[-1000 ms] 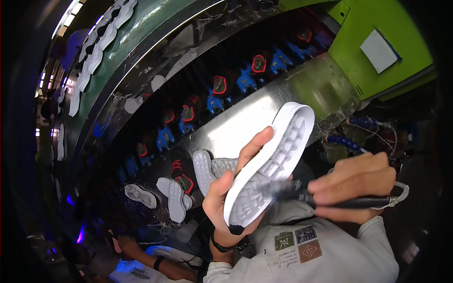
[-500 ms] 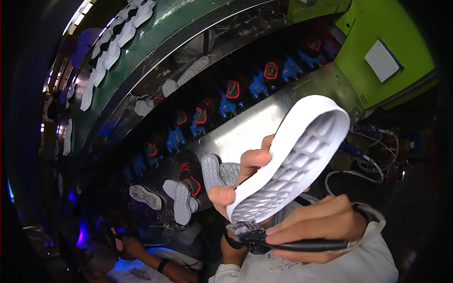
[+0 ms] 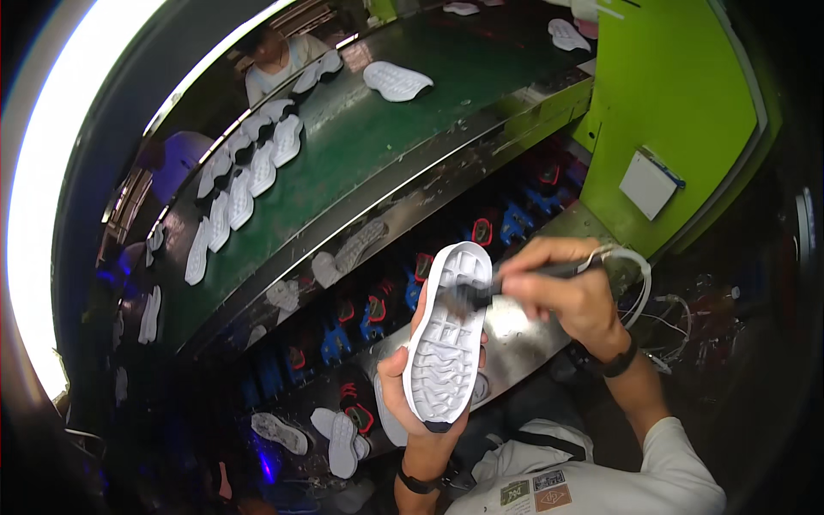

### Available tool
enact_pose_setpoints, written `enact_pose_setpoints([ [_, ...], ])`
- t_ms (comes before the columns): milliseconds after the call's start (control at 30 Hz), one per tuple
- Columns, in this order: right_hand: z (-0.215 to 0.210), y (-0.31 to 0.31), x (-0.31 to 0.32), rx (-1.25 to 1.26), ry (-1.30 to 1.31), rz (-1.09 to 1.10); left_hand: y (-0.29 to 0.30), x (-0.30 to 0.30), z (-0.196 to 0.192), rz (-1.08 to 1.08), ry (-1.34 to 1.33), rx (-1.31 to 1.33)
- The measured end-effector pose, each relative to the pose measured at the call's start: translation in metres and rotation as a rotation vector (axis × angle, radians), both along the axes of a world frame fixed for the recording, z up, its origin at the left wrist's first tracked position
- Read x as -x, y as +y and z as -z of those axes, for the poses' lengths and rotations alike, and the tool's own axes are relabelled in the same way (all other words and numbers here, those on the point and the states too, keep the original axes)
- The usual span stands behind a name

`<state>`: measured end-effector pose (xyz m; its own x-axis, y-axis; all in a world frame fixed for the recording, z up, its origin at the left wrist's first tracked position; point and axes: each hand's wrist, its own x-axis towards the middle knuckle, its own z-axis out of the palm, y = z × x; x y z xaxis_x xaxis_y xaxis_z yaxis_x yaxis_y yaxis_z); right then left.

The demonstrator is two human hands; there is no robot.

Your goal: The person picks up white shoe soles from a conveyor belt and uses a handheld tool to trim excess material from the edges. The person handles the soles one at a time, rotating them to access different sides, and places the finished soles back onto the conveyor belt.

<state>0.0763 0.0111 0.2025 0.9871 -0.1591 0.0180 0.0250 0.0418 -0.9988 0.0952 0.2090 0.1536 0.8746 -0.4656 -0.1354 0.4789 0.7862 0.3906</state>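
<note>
Head view: left hand (image 3: 398,386) has its fingers curled round the white sole (image 3: 442,365), held up above the bench (image 3: 524,330); brush (image 3: 482,295)'s jumped from near end to far, so that's probably the bit getting worked now, right hand (image 3: 571,292) gripping its handle.

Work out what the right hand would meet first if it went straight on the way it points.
Probably the white shoe sole in the left hand. The right hand points leftward at it, black brush-like tool leading; blur hides whether they touch.
</note>
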Motion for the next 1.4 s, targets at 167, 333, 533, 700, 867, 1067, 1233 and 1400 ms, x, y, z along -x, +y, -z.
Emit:
enact_pose_setpoints([
  [167, -0.010, 0.011, 0.056, 0.228, -0.497, -0.323, -0.042, -0.055, -0.038, -0.052, -0.326, 0.065],
  [333, -0.001, -0.016, 0.066, -0.018, -0.367, -0.454, -0.047, -0.186, -0.095, -0.330, -0.418, -0.209],
  [533, 0.033, -0.043, 0.064, -0.156, 0.224, -0.408, -0.041, -0.310, -0.064, -0.860, -0.375, -1.321],
  [700, 0.031, -0.043, 0.082, -0.164, 0.312, -0.052, -0.084, -0.260, -0.031, -0.692, -0.816, -2.013],
  [867, 0.059, -0.044, 0.082, -0.374, 0.335, 0.101, -0.091, -0.282, -0.028, -0.345, -0.927, -2.466],
  [1067, 0.070, -0.047, 0.100, -0.396, 0.309, 0.084, -0.020, -0.365, -0.066, -0.016, -0.613, -2.685],
  [1233, 0.095, -0.053, 0.097, -0.585, 0.266, 0.051, -0.026, -0.331, -0.043, -0.530, -0.992, -2.531],
  [1400, 0.078, -0.043, 0.095, -0.552, 0.090, 0.017, -0.026, -0.258, -0.105, -0.320, -0.933, -2.456],
])
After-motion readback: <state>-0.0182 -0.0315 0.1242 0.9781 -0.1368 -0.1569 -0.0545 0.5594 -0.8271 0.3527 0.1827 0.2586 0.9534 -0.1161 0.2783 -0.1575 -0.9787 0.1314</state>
